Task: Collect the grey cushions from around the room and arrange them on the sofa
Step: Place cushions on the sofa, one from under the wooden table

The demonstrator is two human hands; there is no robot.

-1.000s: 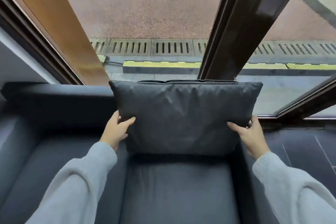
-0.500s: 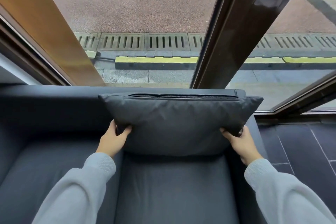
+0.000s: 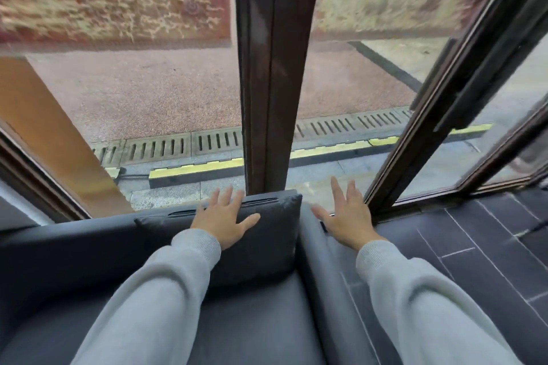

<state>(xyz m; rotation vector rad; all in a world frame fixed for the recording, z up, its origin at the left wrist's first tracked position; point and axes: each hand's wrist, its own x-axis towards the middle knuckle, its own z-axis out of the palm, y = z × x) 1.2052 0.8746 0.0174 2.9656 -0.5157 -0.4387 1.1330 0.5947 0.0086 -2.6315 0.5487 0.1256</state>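
Cushion (image 3: 261, 249) against sofa (image 3: 74, 258) back, hands spread.

Tall glass panes fill the far wall, split by a dark brown window post (image 3: 268, 68) and slanting dark frames (image 3: 456, 92) on the right. Outside lie reddish paving (image 3: 154, 92), a row of drain grates (image 3: 178, 145) and a yellow-edged kerb (image 3: 195, 169); beyond, blurred, perhaps a planted bed. Indoors, dark floor tiles (image 3: 474, 246) run along the right.
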